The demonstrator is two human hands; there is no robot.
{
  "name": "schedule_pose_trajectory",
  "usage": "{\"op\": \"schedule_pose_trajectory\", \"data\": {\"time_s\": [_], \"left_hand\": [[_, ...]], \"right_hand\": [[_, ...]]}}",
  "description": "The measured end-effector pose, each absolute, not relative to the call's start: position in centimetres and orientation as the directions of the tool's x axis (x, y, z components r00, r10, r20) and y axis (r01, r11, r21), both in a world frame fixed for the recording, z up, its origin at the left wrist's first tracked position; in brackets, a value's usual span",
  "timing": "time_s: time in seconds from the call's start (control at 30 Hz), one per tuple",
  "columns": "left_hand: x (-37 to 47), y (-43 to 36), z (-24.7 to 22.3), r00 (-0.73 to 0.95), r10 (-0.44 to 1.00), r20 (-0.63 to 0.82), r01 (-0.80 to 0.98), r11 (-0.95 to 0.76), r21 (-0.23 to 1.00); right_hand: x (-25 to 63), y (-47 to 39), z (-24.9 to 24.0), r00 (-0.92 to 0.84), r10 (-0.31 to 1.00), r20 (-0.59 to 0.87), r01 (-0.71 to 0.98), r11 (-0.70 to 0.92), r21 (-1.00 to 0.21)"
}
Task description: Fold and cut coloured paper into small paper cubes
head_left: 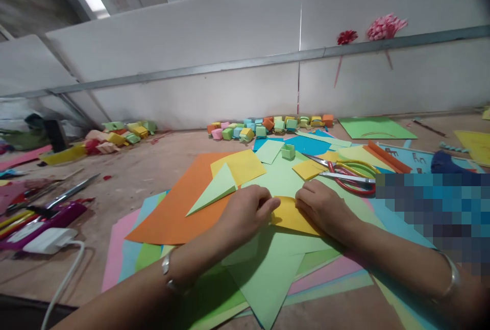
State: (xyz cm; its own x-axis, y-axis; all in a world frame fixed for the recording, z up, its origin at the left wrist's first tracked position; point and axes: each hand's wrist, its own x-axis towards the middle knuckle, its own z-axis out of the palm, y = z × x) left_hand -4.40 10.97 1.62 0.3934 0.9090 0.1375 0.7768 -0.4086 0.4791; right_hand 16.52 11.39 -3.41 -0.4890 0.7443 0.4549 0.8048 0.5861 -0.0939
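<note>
A yellow sheet of paper lies between my hands, on top of pale green sheets. My left hand is closed on its left edge, thumb and fingers pinched together. On its right side, my right hand grips the sheet with curled fingers, some of them hidden. Just beyond my left hand sits a folded pale green triangle on an orange sheet. Scissors with red handles and a small yellow square lie beyond my right hand.
Small folded paper boxes line the wall, with more at the left. A white charger with a cable and a purple tool lie at left. A green sheet is at the back right. A blurred area covers the right edge.
</note>
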Motion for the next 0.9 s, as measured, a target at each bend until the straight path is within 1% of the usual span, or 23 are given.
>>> {"op": "schedule_pose_trajectory", "data": {"time_s": [0.07,0.1,0.17,0.23,0.3,0.4,0.57,0.67,0.7,0.73,0.83,0.87,0.9], "left_hand": [[-4.9,9.9,2.0,0.404,0.914,0.043,0.775,-0.366,0.515],[-5.2,9.4,2.0,0.397,0.917,0.041,0.768,-0.357,0.532],[-5.7,8.7,1.7,0.408,0.906,0.109,0.735,-0.397,0.549],[-6.1,8.4,1.2,0.480,0.852,0.207,0.683,-0.511,0.522],[-6.3,8.4,0.6,0.573,0.772,0.273,0.631,-0.629,0.454],[-6.6,8.5,-0.1,0.662,0.689,0.294,0.625,-0.725,0.291],[-6.9,8.2,-0.3,0.763,0.630,0.146,0.632,-0.774,0.037],[-6.5,7.5,0.3,0.782,0.619,0.077,0.623,-0.779,-0.063],[-6.3,7.3,0.6,0.787,0.614,0.059,0.617,-0.784,-0.073],[-6.1,7.0,0.9,0.788,0.615,0.040,0.616,-0.786,-0.055],[-5.6,6.6,1.4,0.744,0.668,0.008,0.664,-0.741,0.101],[-5.5,6.6,1.5,0.733,0.680,0.001,0.675,-0.727,0.130],[-5.4,6.6,1.4,0.735,0.678,-0.001,0.673,-0.730,0.122]], "right_hand": [[16.5,11.4,-3.5,-0.485,0.746,0.456,0.804,0.586,-0.104],[16.5,11.5,-3.5,-0.485,0.746,0.456,0.802,0.587,-0.109],[16.5,11.5,-3.5,-0.485,0.747,0.456,0.796,0.592,-0.123],[16.4,11.5,-3.4,-0.484,0.746,0.457,0.792,0.596,-0.135],[16.4,11.5,-3.4,-0.482,0.745,0.461,0.789,0.598,-0.141],[16.5,11.6,-3.4,-0.480,0.744,0.465,0.787,0.599,-0.146],[16.6,11.6,-3.5,-0.482,0.740,0.469,0.782,0.605,-0.150],[16.6,11.6,-3.5,-0.484,0.740,0.467,0.781,0.606,-0.151],[16.5,11.6,-3.5,-0.483,0.741,0.467,0.782,0.605,-0.151],[16.5,11.6,-3.5,-0.481,0.741,0.468,0.783,0.603,-0.151],[16.4,11.7,-3.6,-0.472,0.743,0.474,0.790,0.596,-0.147],[16.4,11.7,-3.7,-0.471,0.744,0.474,0.791,0.594,-0.146],[16.3,11.7,-3.7,-0.471,0.744,0.474,0.792,0.593,-0.145]]}}
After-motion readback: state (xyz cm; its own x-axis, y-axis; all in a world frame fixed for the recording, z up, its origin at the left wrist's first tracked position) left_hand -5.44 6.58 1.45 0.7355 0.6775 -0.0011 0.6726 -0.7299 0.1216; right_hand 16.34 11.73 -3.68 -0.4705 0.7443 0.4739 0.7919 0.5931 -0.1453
